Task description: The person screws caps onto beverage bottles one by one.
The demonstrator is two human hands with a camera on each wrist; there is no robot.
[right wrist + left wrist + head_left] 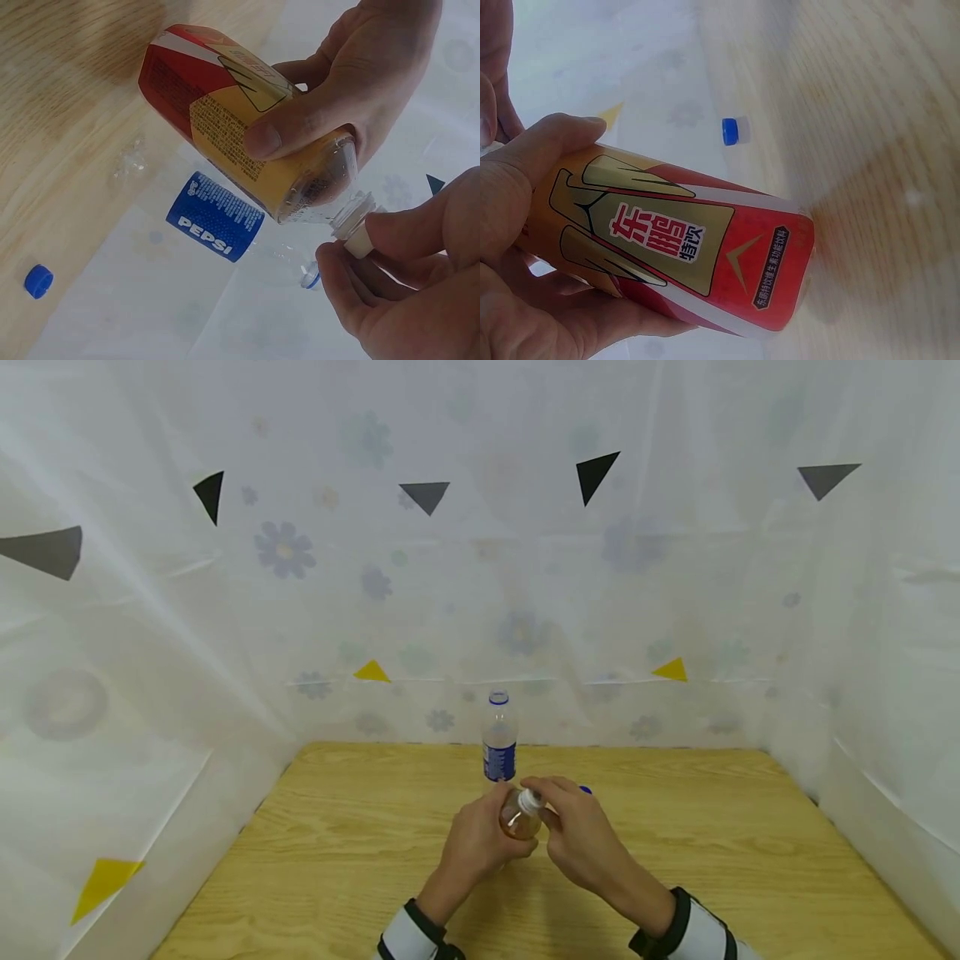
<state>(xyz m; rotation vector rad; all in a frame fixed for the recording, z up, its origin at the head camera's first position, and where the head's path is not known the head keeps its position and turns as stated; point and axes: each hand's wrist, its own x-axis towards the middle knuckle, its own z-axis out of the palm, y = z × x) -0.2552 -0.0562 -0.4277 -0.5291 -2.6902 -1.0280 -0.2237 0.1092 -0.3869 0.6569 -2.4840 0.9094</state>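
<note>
Head view: left hand [477,835] and right hand [583,842] are working on one red-and-gold bottle [516,823]

At lower centre, the left hand is gripping the bottle's body; the right thumb and fingers are pinching a white cap [361,242] at its mouth. A Pepsi bottle [499,761] is standing just above them in the frame. Right-wrist view: a blue cap [39,281] is lying lower left.

The right hand [583,842] partly hides the blue cap [586,790] in the head view. Its fingers [409,229] partly cover the white cap [359,243].
</note>
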